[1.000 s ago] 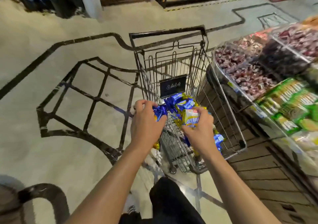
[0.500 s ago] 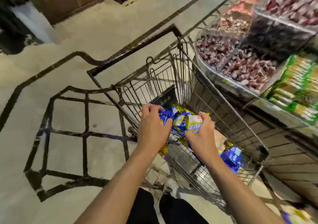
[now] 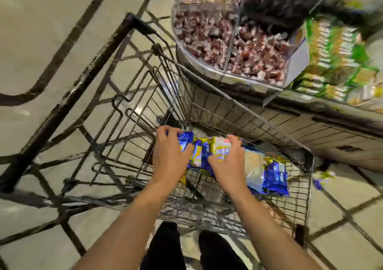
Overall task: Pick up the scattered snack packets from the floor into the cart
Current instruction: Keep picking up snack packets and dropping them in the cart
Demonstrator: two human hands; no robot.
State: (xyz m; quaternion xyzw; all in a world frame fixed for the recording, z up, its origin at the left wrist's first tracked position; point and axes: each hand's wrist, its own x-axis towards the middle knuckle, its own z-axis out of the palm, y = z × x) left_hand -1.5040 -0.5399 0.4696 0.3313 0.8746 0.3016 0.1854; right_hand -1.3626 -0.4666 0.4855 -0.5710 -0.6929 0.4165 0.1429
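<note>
both grips curl round a bunch of blue-yellow snack packets (image 3: 204,155): left hand (image 3: 170,157) & right hand (image 3: 229,166), low inside wire cart (image 3: 244,112); more packets (image 3: 271,174) beside.

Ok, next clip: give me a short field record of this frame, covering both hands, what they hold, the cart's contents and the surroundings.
left hand: grip on blue and yellow snack packets, low inside the cart
right hand: grip on the same bunch, thumb on a pale yellow packet
cart contents: more packets lie on the wire floor to the right of the hands
floor: a few packets outside the cart, blurred
surroundings: candy bins and green packs on a shelf to the right
task stage: packets not yet released
</note>
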